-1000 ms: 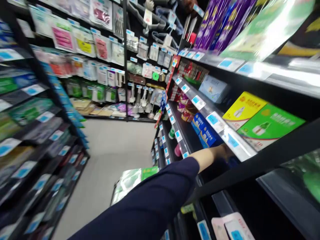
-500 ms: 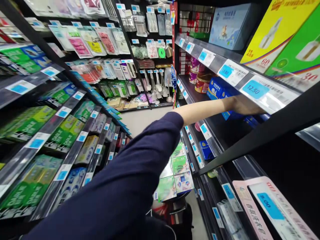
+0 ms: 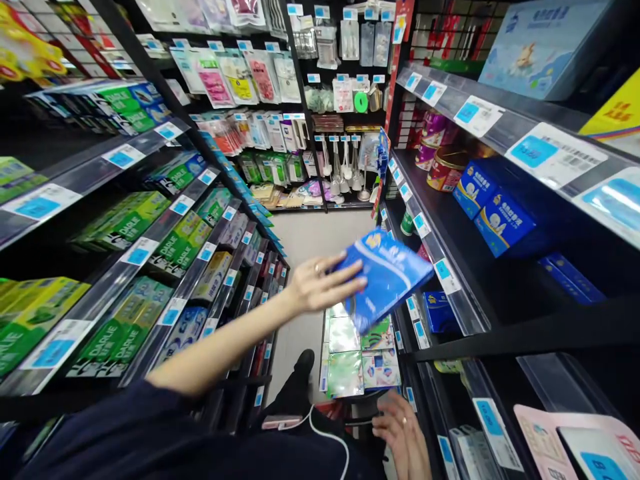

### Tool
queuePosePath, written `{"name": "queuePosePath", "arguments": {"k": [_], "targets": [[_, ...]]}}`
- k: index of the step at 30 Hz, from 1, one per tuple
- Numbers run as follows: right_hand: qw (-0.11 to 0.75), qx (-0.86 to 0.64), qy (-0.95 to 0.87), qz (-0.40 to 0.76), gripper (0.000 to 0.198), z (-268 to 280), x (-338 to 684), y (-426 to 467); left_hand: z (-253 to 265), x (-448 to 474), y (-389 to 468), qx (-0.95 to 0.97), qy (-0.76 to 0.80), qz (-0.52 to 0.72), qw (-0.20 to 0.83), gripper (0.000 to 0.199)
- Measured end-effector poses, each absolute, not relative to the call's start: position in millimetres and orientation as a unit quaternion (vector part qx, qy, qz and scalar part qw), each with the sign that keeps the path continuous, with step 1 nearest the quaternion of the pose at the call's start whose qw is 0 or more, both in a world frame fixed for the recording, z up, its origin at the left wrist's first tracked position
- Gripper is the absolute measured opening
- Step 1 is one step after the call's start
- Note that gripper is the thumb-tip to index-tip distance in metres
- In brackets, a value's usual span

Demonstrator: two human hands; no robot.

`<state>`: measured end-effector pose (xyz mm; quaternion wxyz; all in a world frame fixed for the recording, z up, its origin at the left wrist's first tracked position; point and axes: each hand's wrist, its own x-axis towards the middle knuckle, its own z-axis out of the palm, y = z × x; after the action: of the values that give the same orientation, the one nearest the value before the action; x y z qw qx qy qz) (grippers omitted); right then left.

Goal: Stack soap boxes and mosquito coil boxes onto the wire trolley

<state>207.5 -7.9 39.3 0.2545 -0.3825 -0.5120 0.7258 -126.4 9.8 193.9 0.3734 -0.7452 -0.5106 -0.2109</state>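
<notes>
My left hand (image 3: 323, 285) reaches in from the left with its fingers laid over a flat blue box (image 3: 387, 277) and grips it by its left side. The box is tilted and slightly blurred, with white lettering on its face; my thumb is hidden beneath it. Under the box is a stack of green and white boxes (image 3: 346, 375), partly covered by it. My right hand (image 3: 404, 433) is low, just in front of that stack, with nothing in it and its fingers loosely bent and apart.
Blue boxes (image 3: 505, 217) and round tins (image 3: 447, 168) stand on the right shelf. Toothpaste boxes (image 3: 127, 220) fill the left shelves. Ladles and other utensils (image 3: 345, 167) hang at the back. A dark shelf post (image 3: 500, 339) juts out at the right.
My left arm has drawn back from inside the right shelf, and the blue box is now in that hand above the stack. My right hand has come into view. The view has shifted.
</notes>
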Motion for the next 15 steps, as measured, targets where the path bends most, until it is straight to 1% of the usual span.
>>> {"name": "queuePosePath", "arguments": {"k": [1,3,5,7,9,11,13,15], "targets": [[0.263,-0.369,-0.438,0.776,0.067,48,196,-2,174,-113,-13,-0.737,-0.528,-0.195,0.375,0.035],[0.258,-0.372,-0.329,0.829,0.068,65,174,7,134,-81,-48,-0.738,-0.573,-0.144,0.327,0.036],[0.223,-0.428,-0.321,0.815,0.065,70,159,11,94,-49,-73,-0.728,-0.612,-0.141,0.275,0.038],[0.174,-0.484,-0.331,0.791,0.066,58,155,13,57,-21,-90,-0.717,-0.661,-0.126,0.184,0.041],[0.138,-0.523,-0.340,0.770,0.071,27,163,16,24,0,-101,-0.701,-0.703,-0.102,0.058,0.047],[0.117,-0.564,-0.357,0.736,0.079,-16,181,22,-6,9,-104,-0.697,-0.704,-0.096,-0.090,0.053],[0.103,-0.611,-0.390,0.681,0.087,-65,204,34,-31,-4,-94,-0.677,-0.693,-0.112,-0.222,0.056],[0.085,-0.639,-0.426,0.635,0.090,-110,227,50,-54,-39,-69,-0.608,-0.723,-0.122,-0.303,0.051]]}}
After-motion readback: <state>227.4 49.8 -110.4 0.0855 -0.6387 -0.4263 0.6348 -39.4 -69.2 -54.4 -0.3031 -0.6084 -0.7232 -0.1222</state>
